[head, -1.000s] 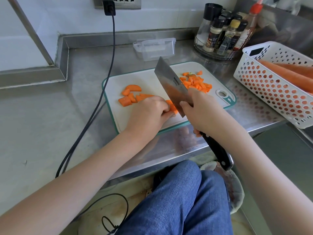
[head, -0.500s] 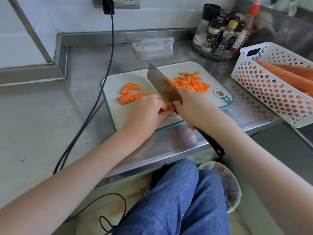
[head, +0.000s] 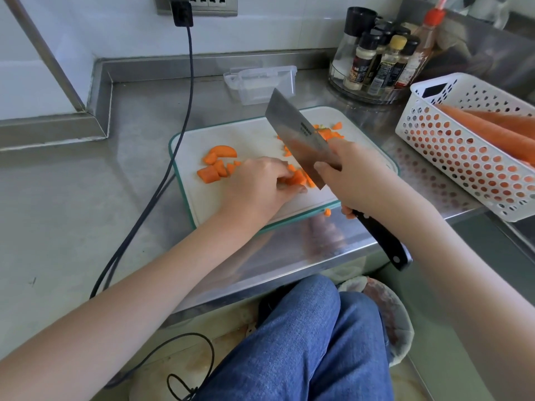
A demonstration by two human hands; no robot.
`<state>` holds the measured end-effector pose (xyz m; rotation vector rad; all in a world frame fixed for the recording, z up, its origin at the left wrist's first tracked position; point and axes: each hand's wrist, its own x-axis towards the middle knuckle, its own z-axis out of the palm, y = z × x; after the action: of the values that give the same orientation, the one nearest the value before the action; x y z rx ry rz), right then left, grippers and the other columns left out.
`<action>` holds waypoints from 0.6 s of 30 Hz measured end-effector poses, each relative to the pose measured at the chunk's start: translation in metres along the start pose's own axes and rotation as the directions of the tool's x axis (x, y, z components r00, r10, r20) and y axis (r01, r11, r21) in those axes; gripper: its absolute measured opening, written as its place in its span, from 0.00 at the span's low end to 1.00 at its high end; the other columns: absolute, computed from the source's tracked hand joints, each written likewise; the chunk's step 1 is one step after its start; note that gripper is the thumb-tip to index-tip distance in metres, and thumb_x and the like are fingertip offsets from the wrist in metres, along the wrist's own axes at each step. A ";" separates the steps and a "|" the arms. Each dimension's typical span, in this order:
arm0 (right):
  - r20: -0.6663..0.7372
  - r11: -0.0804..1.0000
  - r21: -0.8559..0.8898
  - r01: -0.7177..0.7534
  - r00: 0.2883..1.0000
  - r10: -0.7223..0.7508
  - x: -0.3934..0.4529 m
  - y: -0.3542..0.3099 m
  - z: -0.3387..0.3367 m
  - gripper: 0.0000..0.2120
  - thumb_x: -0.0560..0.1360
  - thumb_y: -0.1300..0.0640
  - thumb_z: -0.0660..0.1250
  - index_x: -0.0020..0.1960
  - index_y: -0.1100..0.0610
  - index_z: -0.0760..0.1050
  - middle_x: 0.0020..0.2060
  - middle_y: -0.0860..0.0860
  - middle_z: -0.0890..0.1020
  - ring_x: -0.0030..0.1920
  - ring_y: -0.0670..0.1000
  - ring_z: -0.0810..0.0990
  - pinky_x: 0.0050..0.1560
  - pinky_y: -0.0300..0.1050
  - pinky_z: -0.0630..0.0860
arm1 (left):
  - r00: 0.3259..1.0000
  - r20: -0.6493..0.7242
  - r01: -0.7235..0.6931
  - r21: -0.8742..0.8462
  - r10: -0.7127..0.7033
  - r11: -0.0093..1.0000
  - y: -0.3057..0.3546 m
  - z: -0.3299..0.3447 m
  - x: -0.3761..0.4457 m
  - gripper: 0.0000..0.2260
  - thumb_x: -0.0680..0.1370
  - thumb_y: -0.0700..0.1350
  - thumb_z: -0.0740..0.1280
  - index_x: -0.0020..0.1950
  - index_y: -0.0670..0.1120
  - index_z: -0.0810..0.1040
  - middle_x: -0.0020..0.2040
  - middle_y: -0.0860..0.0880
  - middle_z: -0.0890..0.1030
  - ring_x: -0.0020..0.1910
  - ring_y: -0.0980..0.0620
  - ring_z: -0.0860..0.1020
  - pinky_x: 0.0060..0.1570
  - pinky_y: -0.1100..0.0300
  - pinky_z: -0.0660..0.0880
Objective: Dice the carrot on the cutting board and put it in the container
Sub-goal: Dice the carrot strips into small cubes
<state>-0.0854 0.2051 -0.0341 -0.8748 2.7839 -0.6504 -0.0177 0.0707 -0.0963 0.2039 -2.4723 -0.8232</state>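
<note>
A carrot piece point(head: 295, 178) is pinned down on the white cutting board point(head: 249, 140) by the left hand point(head: 260, 183), fingers curled over it. Just beside it, a cleaver point(head: 298, 140) is held raised and tilted in the right hand point(head: 359, 180), fingers wrapped tight round the handle. Bigger carrot chunks point(head: 215, 164) are left on the board's left side, and a diced pile point(head: 328, 134) is partly hidden behind the blade. One small cube point(head: 327, 212) is sat at the board's near edge. The clear container point(head: 262, 83) is parked on the steel table point(head: 72, 198) behind the board, with whole carrots point(head: 492, 131) in a white basket point(head: 463, 157) off right.
</note>
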 end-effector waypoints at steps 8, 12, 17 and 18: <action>0.030 1.000 0.007 -0.003 1.000 0.003 -0.003 -0.004 0.005 0.07 0.81 0.56 0.56 0.45 0.56 0.63 0.31 0.54 0.73 0.18 0.52 0.73 0.13 0.35 0.64 | 0.998 0.019 0.065 0.018 -0.065 0.998 -0.005 0.001 0.000 0.08 0.71 0.50 0.68 0.43 0.50 0.85 0.39 0.49 0.84 0.40 0.49 0.79 0.42 0.51 0.74; 0.047 1.000 -0.024 -0.007 0.999 0.008 -0.003 -0.005 0.005 0.08 0.81 0.56 0.56 0.44 0.55 0.63 0.31 0.55 0.73 0.19 0.50 0.73 0.13 0.34 0.64 | 0.995 0.000 0.101 0.025 -0.101 0.995 -0.002 0.001 0.003 0.05 0.72 0.47 0.71 0.40 0.46 0.84 0.39 0.47 0.84 0.40 0.48 0.79 0.43 0.51 0.73; 0.076 0.998 -0.065 -0.002 0.997 0.007 0.001 -0.006 0.007 0.06 0.82 0.55 0.55 0.46 0.55 0.64 0.33 0.55 0.74 0.18 0.49 0.73 0.15 0.35 0.65 | 0.995 0.032 0.097 0.039 -0.098 0.995 -0.003 0.003 0.004 0.08 0.72 0.48 0.71 0.37 0.44 0.83 0.36 0.46 0.83 0.37 0.48 0.78 0.39 0.51 0.72; 0.082 0.998 -0.067 -0.002 0.997 0.008 0.001 -0.005 0.008 0.06 0.81 0.55 0.55 0.47 0.56 0.64 0.33 0.55 0.74 0.18 0.49 0.73 0.15 0.36 0.66 | 0.995 0.038 0.095 0.047 -0.097 0.994 -0.003 0.003 0.004 0.09 0.72 0.48 0.71 0.37 0.44 0.83 0.36 0.45 0.83 0.36 0.47 0.78 0.38 0.51 0.71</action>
<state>-0.0813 0.1979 -0.0389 -0.8859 2.7479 -0.5113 -0.0229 0.0686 -0.0978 0.3271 -2.5376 -0.8188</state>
